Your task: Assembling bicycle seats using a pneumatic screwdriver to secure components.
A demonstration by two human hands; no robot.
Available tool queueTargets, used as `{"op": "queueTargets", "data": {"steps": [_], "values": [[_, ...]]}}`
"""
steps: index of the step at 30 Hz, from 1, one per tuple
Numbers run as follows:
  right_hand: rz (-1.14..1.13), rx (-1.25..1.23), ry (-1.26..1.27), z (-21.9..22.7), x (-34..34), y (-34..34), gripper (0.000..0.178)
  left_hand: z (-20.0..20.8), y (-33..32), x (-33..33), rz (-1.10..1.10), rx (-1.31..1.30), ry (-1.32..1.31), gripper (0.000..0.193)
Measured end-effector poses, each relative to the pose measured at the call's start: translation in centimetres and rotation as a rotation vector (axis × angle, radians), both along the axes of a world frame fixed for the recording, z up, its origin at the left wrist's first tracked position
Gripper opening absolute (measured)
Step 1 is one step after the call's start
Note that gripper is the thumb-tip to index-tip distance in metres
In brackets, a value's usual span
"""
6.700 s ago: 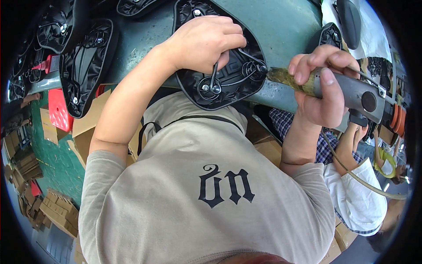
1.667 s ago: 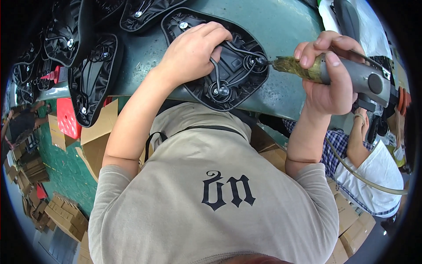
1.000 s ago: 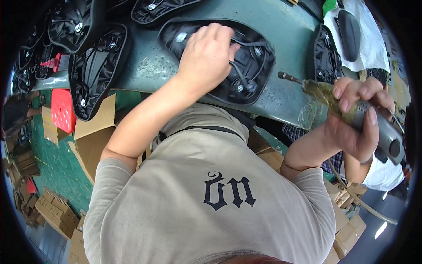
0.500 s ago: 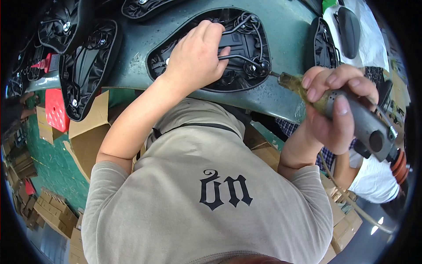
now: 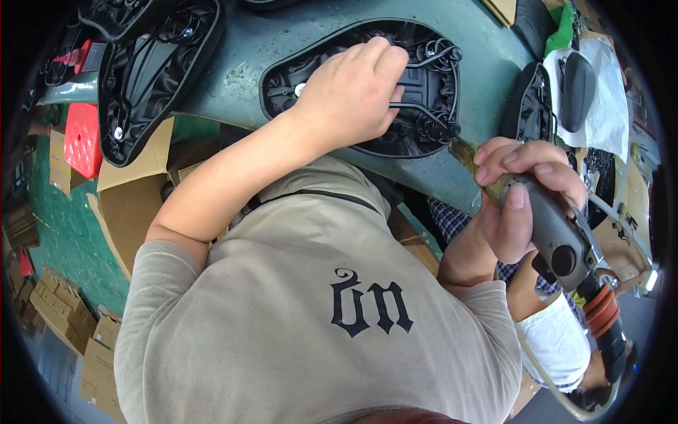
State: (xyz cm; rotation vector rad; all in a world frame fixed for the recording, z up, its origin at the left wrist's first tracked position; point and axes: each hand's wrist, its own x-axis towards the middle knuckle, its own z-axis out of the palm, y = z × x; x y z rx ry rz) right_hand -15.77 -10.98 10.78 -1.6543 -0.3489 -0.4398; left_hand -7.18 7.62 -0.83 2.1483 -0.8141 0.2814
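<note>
A black bicycle saddle [image 5: 417, 88] lies upside down on the green table, its underside with wire rails and coil springs showing. My left hand [image 5: 357, 88] is closed over the wire rails [image 5: 418, 107] near the saddle's middle, thumb beside the near rail; its fingertips are hidden. In my right hand [image 5: 526, 180] is a grey power screwdriver [image 5: 565, 230], fingers wrapped round its yellowed front part. The tool's nose meets the near right corner of the saddle, at the end of a coil spring [image 5: 432, 127]. Its bit is not visible there.
More upturned saddles lie on the table [image 5: 240, 78] at left [image 5: 152, 81] and right [image 5: 531, 102]. A red stool [image 5: 83, 141] and an open cardboard box [image 5: 131, 191] stand below left. Another person's arm in a white sleeve [image 5: 554, 339] is close at right.
My right hand has brought the screwdriver's nose closer to the saddle's corner, and the tool slants more steeply. The bit that showed before is hidden. My left hand keeps its hold; the whole view has shifted.
</note>
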Motion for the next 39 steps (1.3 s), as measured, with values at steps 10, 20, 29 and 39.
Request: {"op": "queueTargets", "data": {"steps": [10,20,29,39], "values": [[0.28,0.077,-0.126,-1.8,1.6,-3.4,0.029,-0.4,0.1,0.2,-0.008,-0.016,-0.009,0.039],[0.227,0.19,-0.013,0.6,-1.5,-1.3,0.038,1.3,1.9,-3.7,-0.03,-0.023,0.093,0.028],[0.296,0.087,-0.073,2.0,-2.3,0.7,0.035,2.2,2.7,-5.3,0.178,0.119,-0.131,0.017],[0.446,0.11,0.007,0.9,-0.7,1.0,0.039,2.3,3.4,-6.1,0.248,0.149,-0.001,0.018]]}}
